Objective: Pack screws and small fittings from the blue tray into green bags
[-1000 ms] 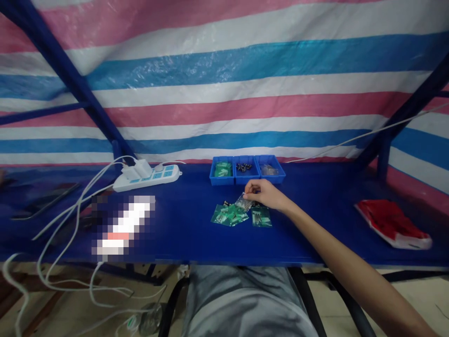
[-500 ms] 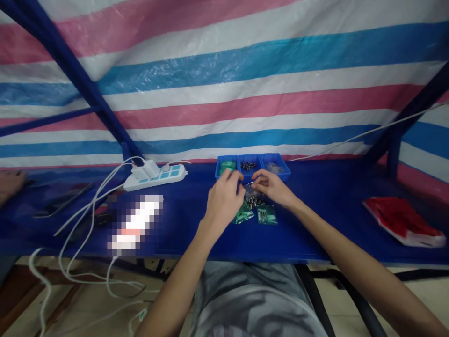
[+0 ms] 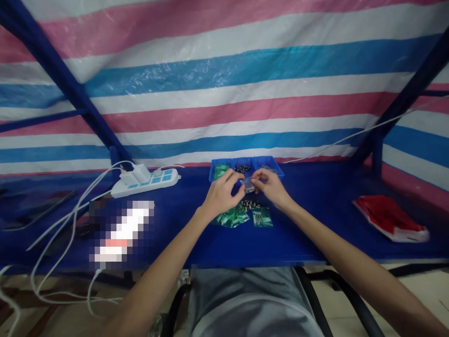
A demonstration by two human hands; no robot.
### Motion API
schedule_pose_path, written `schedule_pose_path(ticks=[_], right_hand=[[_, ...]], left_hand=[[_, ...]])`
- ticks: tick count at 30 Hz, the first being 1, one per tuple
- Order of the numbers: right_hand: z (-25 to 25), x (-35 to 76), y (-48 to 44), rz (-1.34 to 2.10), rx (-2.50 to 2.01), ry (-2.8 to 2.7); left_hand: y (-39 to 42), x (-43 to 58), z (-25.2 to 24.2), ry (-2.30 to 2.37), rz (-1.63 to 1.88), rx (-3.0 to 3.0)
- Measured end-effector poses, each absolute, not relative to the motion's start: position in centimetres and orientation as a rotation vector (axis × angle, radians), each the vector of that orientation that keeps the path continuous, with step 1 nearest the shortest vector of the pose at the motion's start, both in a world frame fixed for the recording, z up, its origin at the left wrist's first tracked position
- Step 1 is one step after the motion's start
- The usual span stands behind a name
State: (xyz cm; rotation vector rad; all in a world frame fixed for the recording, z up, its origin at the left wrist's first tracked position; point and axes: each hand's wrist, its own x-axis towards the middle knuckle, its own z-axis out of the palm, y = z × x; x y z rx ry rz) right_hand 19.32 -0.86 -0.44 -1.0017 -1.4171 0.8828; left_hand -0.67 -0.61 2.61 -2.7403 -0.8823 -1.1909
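Note:
A small clear plastic bag [image 3: 249,185] is up off the blue table between my two hands. My right hand [image 3: 270,185] pinches its right side with thumb and fingertips. My left hand [image 3: 223,191] is curled at the bag's left edge, thumb and forefinger around it; their exact contact is hard to see. Below the hands lies a pile of green bags [image 3: 232,217], with small dark and shiny metal parts [image 3: 250,204] behind it. One flat green bag [image 3: 262,217] holding thin metal pieces rests to the right of the pile.
Behind my hands stands a blue three-part tray [image 3: 280,171] with green bags, dark parts and clear bags. A white power strip [image 3: 147,182] with cables lies left, near a blurred-out bright object [image 3: 124,229]. A red packet [image 3: 389,217] lies on the right.
The clear bag is now raised and shows between both hands, above the metal parts. The view has shifted slightly, and the other person's hand at far left is out of sight.

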Motion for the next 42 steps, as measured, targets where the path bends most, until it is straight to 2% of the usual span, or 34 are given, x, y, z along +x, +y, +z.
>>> schedule_pose_path(ticks=[10, 20, 23, 27, 29, 36, 42], right_hand=[[-0.4, 18.8, -1.5, 0.971, -1.015, -1.369], [0.0, 18.8, -1.9, 1.128, -1.003, -1.548], [-0.3, 18.8, -1.8, 0.985, -1.093, -1.679], [-0.6, 18.8, -1.6, 0.567, -1.168, -1.798], [-0.6, 18.8, -1.6, 0.503, -1.166, -1.791], [-0.4, 18.8, -1.7, 0.781, -1.128, -1.665], [-0.1, 18.6, -2.0, 0.885, -1.05, -1.591]], left_hand=[[-0.3, -1.8, -0.3, -0.807, -1.012, -2.708], [0.1, -2.1, -0.6, -0.875, -1.188, -2.649], [0.2, -2.1, -0.9, -0.913, -1.226, -2.654], [0.3, -2.0, -1.2, -0.956, -1.216, -2.681], [0.2, -2.0, -1.1, -1.005, -1.226, -2.689], [-0.5, -1.8, -0.4, -0.951, -1.129, -2.774], [-0.5, -1.7, -0.5, -0.92, -1.162, -2.736]])
